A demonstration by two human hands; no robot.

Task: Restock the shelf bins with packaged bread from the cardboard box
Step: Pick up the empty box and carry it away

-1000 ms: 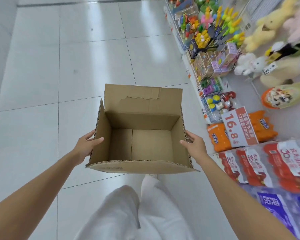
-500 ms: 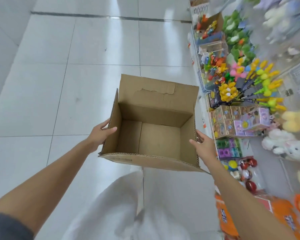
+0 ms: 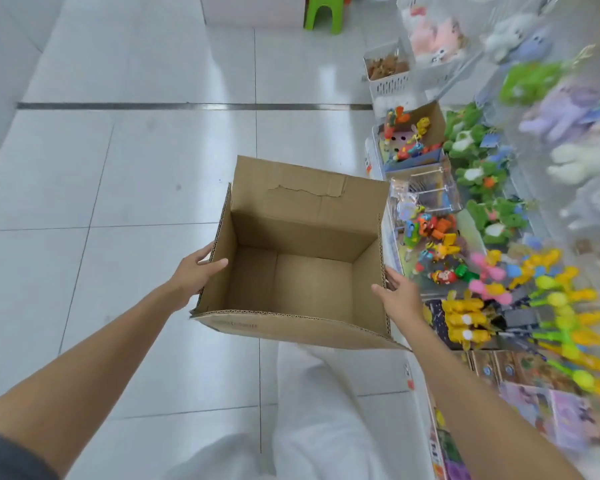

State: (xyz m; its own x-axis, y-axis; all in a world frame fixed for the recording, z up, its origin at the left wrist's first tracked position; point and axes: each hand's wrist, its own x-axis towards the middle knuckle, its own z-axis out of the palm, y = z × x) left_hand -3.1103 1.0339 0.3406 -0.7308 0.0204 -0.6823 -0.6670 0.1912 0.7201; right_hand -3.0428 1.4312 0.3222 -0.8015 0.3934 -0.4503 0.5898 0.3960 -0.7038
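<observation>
gripped by left hand (image 3: 195, 273), right hand (image 3: 401, 300): cardboard box (image 3: 312, 284), inside bare

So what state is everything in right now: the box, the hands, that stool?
cardboard box: top open, empty, carried above the floor.
left hand: grips the box's left wall, thumb inside.
right hand: grips the box's right wall.
green stool: upright on the floor.

Ahead & left, tiled floor (image 3: 136, 168) open; toy shelves (image 3: 471, 237) crowd right, just beside cardboard box (image 3: 309, 278); green stool (image 3: 323, 12) far ahead.
</observation>
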